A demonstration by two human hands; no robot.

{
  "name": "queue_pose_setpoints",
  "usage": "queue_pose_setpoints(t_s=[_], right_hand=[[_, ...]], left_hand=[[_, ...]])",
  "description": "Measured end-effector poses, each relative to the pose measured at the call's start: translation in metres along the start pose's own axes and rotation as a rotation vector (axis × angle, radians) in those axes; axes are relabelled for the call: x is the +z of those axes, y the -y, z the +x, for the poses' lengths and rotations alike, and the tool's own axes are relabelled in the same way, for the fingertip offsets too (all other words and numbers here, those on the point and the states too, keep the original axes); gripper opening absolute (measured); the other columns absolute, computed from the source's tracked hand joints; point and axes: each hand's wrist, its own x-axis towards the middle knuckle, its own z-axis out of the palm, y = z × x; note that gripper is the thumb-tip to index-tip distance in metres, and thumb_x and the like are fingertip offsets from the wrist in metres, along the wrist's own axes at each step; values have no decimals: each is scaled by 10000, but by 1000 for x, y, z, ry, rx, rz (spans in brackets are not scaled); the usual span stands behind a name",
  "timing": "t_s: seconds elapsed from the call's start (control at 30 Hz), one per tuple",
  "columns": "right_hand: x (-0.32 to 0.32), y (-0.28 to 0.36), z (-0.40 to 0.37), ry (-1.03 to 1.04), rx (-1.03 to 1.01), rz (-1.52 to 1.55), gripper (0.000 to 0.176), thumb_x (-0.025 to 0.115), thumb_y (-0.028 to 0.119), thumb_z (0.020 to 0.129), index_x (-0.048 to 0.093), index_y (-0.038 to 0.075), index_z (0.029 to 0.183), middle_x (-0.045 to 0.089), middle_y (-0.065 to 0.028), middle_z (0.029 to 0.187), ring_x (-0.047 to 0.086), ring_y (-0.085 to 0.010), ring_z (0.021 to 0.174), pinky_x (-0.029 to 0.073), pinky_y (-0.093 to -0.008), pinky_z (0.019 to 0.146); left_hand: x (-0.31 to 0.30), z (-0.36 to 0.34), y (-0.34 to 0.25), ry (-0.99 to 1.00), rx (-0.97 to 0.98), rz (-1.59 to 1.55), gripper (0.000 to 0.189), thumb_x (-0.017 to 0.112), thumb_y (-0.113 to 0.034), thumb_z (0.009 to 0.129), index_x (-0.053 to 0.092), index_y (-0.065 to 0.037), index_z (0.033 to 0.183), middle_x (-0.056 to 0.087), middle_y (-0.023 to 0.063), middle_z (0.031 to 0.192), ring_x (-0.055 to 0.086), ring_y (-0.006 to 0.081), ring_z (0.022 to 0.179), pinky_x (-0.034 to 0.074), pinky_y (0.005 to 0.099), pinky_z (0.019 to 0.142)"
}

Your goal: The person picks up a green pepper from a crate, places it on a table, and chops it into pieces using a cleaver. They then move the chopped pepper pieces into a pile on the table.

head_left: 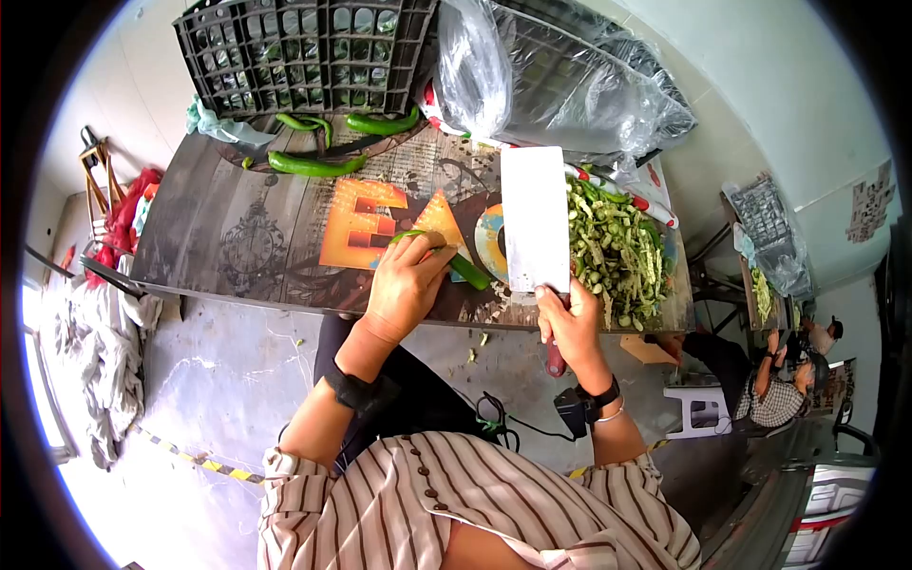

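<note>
My left hand (410,277) is closed over a long green chili pepper (469,272), pressing it against the printed table (285,228); its cut end sticks out to the right. In my right hand (570,323) is a cleaver (535,214), gripped by its dark red handle, with the broad pale blade pointing away from me. The blade stands between the held pepper and a pile of cut green peppers (613,252) on the right side of the table. Whole green peppers (316,164) lie farther back on the left.
A black plastic crate (304,57) holding greens stands at the back left, beside another crate covered with clear plastic (598,104). A white stool (698,408) and a seated person (774,389) are at the right. Cloth (95,351) hangs at the far left.
</note>
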Motion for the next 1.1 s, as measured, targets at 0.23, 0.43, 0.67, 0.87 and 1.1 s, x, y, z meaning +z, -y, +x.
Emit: queue_pose_setpoints(t_s=[0.23,0.43,0.67,0.87,1.1], right_hand=[[2,-1,5,48,-80,-242,120,621,110,921,566,17,868,529,25,570,476,-38,457,365,-227,408],[3,-7,-5,59,-108,-261,81,606,70,912,591,-6,932,552,16,599,480,-30,492,370,-222,444],[9,-21,-20,-7,-182,-265,70,608,53,900,590,-8,927,549,2,600,480,-47,492,380,-234,460],[11,-24,-19,21,-191,-325,70,608,60,900,588,-7,901,561,-26,617,497,-71,511,396,-249,479],[13,-15,-12,75,-269,-411,72,604,69,903,578,2,905,560,-50,623,524,-125,522,416,-286,498]], left_hand=[[6,-4,-8,-14,-2,-36,288,714,-47,737,683,-50,1023,616,61,1016,590,268,935,479,370,835],[2,-3,-9,10,-43,-38,279,737,-84,731,687,-63,1005,615,43,1008,584,252,940,463,369,861],[-1,-4,-7,9,-26,7,246,749,-108,717,698,-69,955,614,23,983,578,227,937,432,394,894],[2,-6,-6,-8,-21,39,210,751,-120,716,705,-88,918,621,4,943,596,198,914,377,432,1021],[1,-7,-10,-38,-32,61,215,755,-128,717,696,-107,923,626,-4,920,605,190,912,319,480,1069]])
